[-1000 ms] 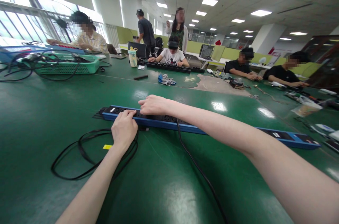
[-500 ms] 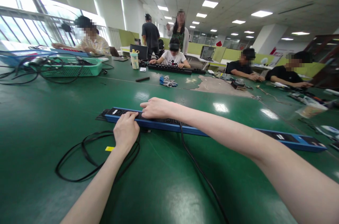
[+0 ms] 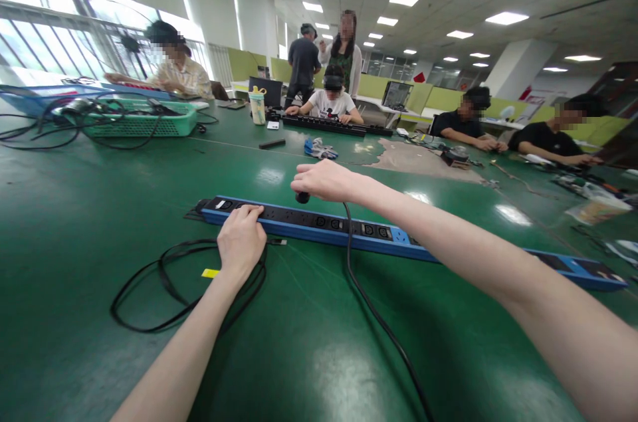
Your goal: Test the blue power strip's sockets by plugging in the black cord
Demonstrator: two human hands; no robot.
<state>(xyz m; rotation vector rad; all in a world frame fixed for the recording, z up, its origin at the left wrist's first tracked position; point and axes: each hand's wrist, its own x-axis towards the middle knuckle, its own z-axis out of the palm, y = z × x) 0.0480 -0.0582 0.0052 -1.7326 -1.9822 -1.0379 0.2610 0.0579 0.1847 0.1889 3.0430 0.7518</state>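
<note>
A long blue power strip (image 3: 393,246) with black sockets lies across the green table in front of me. My left hand (image 3: 242,237) is closed over its near edge towards the left end, fingers on the socket face. Above the strip, my right hand (image 3: 323,181) is closed around a black plug (image 3: 302,197), whose lower end shows clear of the sockets. A black cable (image 3: 371,309) comes down from behind my right hand, crosses the strip and runs to the bottom of the view. By my left wrist lies a loop of black cable (image 3: 117,302) with a yellow tag (image 3: 210,273).
At the back left stands a green basket (image 3: 172,121) heaped with cables. Blue-grey gloves (image 3: 319,148), a dark bar (image 3: 272,143) and a patterned cup (image 3: 258,108) are farther off. Several people sit or stand around the far side; loose parts crowd the right edge.
My right hand has lifted up and right off the strip, with the plug now apart from the sockets. My left hand keeps its place on the strip. The view has shifted slightly.
</note>
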